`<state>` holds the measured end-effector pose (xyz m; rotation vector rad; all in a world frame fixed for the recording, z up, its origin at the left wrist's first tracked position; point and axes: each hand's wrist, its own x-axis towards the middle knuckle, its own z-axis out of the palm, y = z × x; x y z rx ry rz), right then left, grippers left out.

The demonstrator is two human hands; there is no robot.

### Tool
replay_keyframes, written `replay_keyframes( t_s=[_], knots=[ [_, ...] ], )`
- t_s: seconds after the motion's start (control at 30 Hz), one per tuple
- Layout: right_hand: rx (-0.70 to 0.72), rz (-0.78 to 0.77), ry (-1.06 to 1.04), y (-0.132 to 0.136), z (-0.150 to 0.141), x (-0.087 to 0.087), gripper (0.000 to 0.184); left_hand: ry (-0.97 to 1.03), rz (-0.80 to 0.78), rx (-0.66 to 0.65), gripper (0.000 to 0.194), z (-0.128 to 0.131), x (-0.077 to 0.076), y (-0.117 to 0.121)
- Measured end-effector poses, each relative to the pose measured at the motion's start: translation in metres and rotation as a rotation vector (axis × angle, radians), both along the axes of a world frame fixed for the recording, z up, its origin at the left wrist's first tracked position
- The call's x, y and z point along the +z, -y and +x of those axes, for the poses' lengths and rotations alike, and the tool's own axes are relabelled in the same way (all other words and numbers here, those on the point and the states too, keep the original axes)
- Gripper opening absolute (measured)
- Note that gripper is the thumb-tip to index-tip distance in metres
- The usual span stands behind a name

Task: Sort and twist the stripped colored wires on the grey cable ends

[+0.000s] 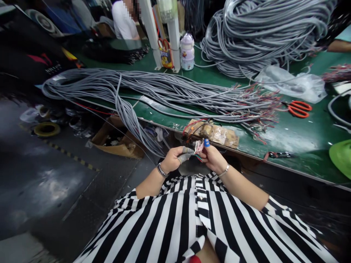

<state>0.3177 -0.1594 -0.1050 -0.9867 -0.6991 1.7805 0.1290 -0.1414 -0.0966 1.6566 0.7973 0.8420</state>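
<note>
Wire ends [199, 147] sit pinched in the fingers of our left hand [175, 159] and right hand [215, 159], by the tabletop's [293, 136] near edge. We've got a taped block [219, 134] crowding that edge, grey cables [170, 87] beyond, orange-handled scissors [299, 109] further right.

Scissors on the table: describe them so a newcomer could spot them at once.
On the green table, follow the long bundle of grey cables right to its loose wire ends. Beside them, in front of the clear bag, lie the scissors. Their orange loop handles set them apart from the dark tool nearer the edge.
</note>
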Motion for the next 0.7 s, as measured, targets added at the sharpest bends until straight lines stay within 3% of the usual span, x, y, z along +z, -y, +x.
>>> replay_keyframes(
  t_s=[0.3,0.47,0.7],
  knots=[
    [-0.133,-0.016,-0.109,-0.003,-0.006,-0.005,0.054,-0.037,0.117,-0.049,0.029,0.008,-0.011,0.0],
    [-0.11,-0.053,-0.134,-0.002,-0.008,-0.007,0.055,-0.041,0.142,-0.057,0.028,0.008,-0.014,0.001],
    [-0.061,-0.143,-0.203,0.005,-0.002,-0.008,0.054,-0.045,0.205,-0.087,0.025,-0.004,-0.008,0.011]
  ],
)
